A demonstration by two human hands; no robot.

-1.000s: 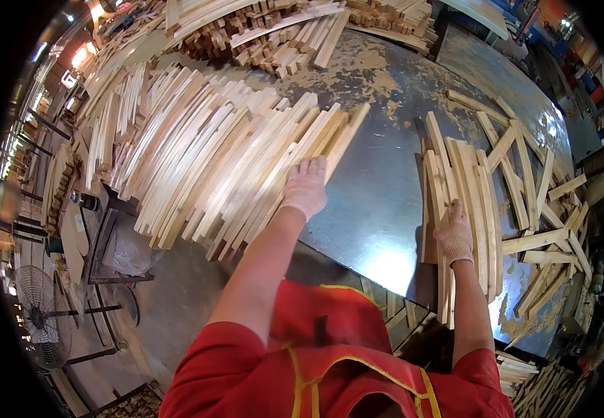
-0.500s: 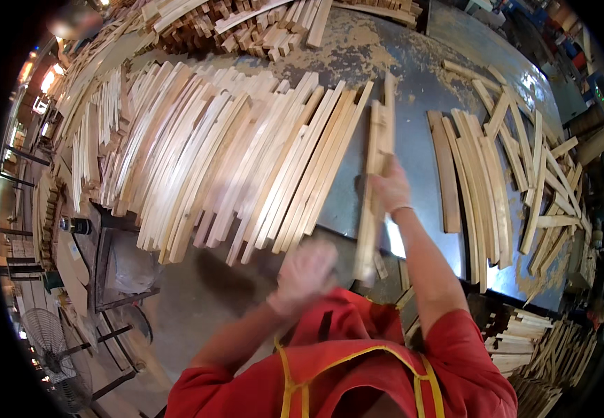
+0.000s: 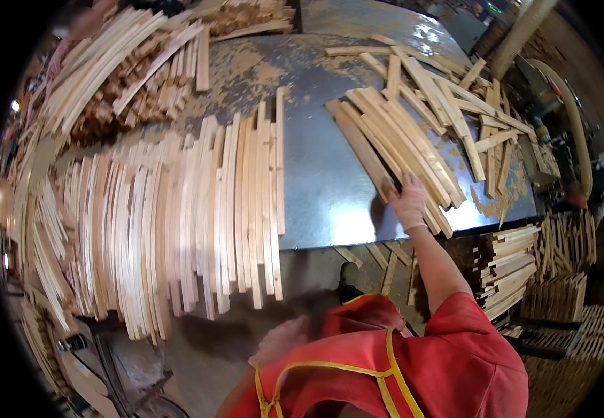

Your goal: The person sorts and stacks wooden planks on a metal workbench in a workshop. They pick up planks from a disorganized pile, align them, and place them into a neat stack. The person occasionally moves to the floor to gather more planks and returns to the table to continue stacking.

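On the table's right half lies a small group of pale wooden strips [image 3: 417, 150], side by side and slanting. My right hand [image 3: 409, 200] is at their near end, thumb on one side of a strip and fingers on the other, closed around it. To the left, a long row of wooden strips [image 3: 152, 237] lies side by side, near ends jutting past the table edge. One strip [image 3: 279, 160] lies at the row's right edge. Close to my red apron, my left hand [image 3: 281, 340] is smeared by motion; its fingers are unclear and no strip shows in it.
Loose strips [image 3: 448, 104] lie crisscrossed at the table's far right. A high stack of strips [image 3: 128, 76] stands far left, with sawdust [image 3: 236, 76] beside it. Below the metal table's [image 3: 309, 188] right edge are more stacked strips [image 3: 507, 268]. A dark shoe [image 3: 348, 275] shows on the floor.
The view has turned right. The strip my right hand held now lies at the left row's right edge. My right hand has moved to the right group; my left hand has drawn back toward my body.
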